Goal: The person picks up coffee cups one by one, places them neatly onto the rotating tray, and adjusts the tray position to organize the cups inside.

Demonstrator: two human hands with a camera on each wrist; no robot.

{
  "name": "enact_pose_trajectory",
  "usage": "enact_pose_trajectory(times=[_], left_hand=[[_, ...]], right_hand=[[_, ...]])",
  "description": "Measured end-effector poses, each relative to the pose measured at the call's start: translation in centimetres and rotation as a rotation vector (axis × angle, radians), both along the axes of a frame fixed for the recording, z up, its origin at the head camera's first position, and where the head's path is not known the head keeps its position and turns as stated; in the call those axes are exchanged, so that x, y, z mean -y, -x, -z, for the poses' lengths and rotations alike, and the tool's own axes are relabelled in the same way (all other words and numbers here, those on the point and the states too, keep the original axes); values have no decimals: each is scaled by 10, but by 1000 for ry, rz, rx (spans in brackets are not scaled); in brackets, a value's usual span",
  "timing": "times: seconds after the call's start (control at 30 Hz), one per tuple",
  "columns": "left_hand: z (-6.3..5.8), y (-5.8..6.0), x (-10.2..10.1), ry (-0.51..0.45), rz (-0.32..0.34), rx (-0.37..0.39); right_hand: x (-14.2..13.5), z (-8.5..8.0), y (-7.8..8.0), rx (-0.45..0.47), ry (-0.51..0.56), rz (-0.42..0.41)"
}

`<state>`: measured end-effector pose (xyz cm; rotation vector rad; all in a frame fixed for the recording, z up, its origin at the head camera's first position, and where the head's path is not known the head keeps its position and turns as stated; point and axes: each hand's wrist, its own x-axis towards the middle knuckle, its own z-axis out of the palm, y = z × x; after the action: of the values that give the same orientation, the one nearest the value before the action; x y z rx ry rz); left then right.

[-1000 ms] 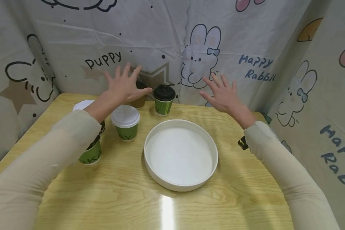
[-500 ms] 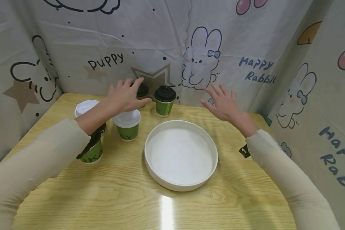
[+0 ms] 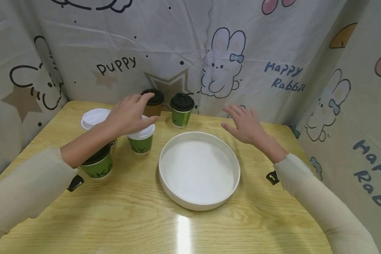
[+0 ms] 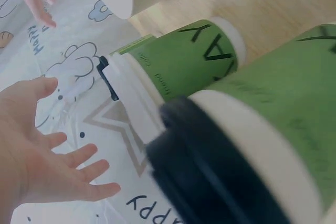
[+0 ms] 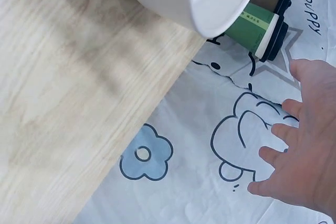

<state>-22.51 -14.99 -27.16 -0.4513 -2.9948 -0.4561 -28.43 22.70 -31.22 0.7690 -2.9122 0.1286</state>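
My left hand (image 3: 128,114) hovers over the left group of paper cups, fingers loosely extended and holding nothing. In the head view it overlaps the white lid of a green cup (image 3: 140,144). Under my left forearm stands a green cup with a black lid (image 3: 98,167), large and close in the left wrist view. Behind it is another white-lidded cup (image 3: 95,118), partly hidden by the arm. My right hand (image 3: 246,125), also empty with fingers spread, hangs above the table beyond the right rim of a round white tray (image 3: 198,204).
At the back stand a brown cup with a black lid (image 3: 153,109) and a green cup with a black lid (image 3: 181,116). Printed cloth (image 3: 171,38) walls in the wooden table (image 3: 139,215) at the back and sides.
Both hands have come down; the left has also drawn back and left toward the white-lidded cup, uncovering the brown cup. Cups and tray have kept their places.
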Motion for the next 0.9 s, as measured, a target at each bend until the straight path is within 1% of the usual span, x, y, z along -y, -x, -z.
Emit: enact_pose_trajectory(times=[0.13,0.37,0.47,0.6,0.77,0.9], left_hand=[[4,-8,6,-28,14,-5],[9,-20,12,-44,28,5],[10,-23,14,-51,27,2],[11,-27,19,-66,29,7],[12,-34,29,-84,46,-16],[16,-41,38,-95,69,-34]], right_hand=[[-3,8,-7,15,9,-21],[-10,18,-12,1,39,-55],[-12,22,-16,28,58,-59],[-14,28,-20,73,88,-45],[-17,31,-26,102,108,-42],[-21,35,-32,112,118,-52]])
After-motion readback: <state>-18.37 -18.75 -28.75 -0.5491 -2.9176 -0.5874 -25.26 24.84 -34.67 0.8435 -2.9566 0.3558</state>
